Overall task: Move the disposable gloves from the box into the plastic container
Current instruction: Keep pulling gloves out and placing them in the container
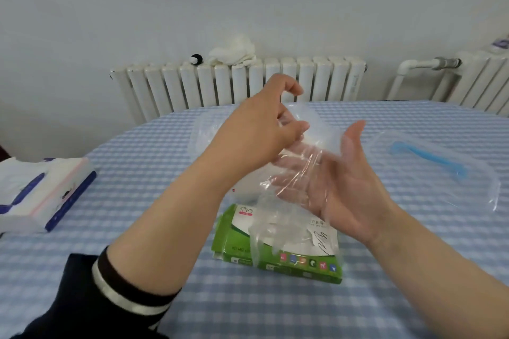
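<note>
Our left hand [259, 135] pinches the gloves [300, 173] draped over our flat right hand [347, 181]; the container [316, 129] sits just beyond.

Bare tabletop [248, 311] runs along the near edge in front of the green glove box [275, 259]. A tissue pack [41, 195] blocks the left edge. The clear lid [440, 170] lies toward the right edge, and the plastic container [209, 132] sits toward the far edge.
</note>
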{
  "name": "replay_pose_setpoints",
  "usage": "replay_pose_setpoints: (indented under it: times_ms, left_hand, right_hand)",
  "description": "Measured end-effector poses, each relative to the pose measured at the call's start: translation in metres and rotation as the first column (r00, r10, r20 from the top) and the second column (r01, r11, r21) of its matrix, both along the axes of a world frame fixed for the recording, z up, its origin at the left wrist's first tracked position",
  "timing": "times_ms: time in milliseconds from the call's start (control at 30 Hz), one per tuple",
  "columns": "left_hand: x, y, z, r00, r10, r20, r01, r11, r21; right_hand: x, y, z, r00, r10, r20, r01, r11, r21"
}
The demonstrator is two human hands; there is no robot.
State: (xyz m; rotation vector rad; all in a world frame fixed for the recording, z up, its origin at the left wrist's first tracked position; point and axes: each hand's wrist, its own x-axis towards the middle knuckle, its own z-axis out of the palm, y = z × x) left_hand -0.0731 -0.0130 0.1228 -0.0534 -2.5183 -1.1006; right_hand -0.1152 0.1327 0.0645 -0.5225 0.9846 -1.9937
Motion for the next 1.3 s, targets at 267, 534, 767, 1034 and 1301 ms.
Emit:
replay_pose_setpoints:
  times_ms: [267, 534, 767, 1034, 1301]
  left_hand:
    - [-0.038, -0.04, 0.013, 0.988, 0.152, -0.011, -0.152, 0.98, -0.126]
    - [-0.059, -0.083, -0.03, 0.895, 0.445, -0.022, -0.428, 0.845, -0.321]
    - [-0.061, -0.084, -0.046, 0.839, 0.544, -0.013, -0.412, 0.619, -0.669]
    - [-0.062, -0.08, -0.045, 0.816, 0.563, 0.133, -0.178, 0.464, -0.868]
    - [-0.058, -0.085, -0.039, 0.674, 0.585, 0.452, 0.264, 0.38, -0.886]
  right_hand:
    - [-0.015, 0.005, 0.014, 0.939, -0.262, -0.223, 0.316, 0.913, 0.257]
    - [-0.085, -0.002, 0.027, 0.62, -0.229, -0.75, 0.704, 0.585, 0.403]
    - [-0.087, -0.028, 0.028, -0.079, 0.205, -0.976, 0.95, 0.313, -0.011]
    - [-0.082, -0.083, 0.031, 0.229, 0.794, -0.563, 0.633, 0.318, 0.706]
    - [-0.122, -0.096, -0.002, 0.345, 0.891, -0.294, 0.557, 0.058, 0.829]
